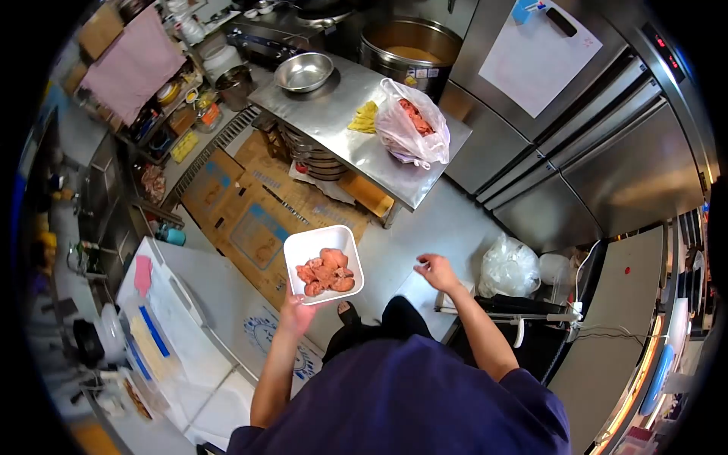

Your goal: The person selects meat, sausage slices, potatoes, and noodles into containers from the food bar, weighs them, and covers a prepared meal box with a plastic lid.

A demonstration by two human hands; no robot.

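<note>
My left hand (297, 312) grips the near left corner of a white square plastic tub (296, 254), its fingers partly hidden beneath. Several pieces of raw reddish meat (331, 271) lie inside the tub. Out to the right, my right hand (436, 271) hangs in the air with its fingers loosely bent and apart, and nothing shows in it. Ahead on the steel table (341, 129) stands an open plastic bag (393, 130) with more raw meat in it. Yellow gloves or cloth (364, 117) lie against the bag.
A steel bowl (304, 72) sits on the table's far left, with a large stockpot (409, 49) behind. Steel refrigerators (553, 144) line the right. Flattened cardboard (258, 220) covers the floor ahead. A clear bag (509, 267) is at right, a white chest lid (152, 265) at left.
</note>
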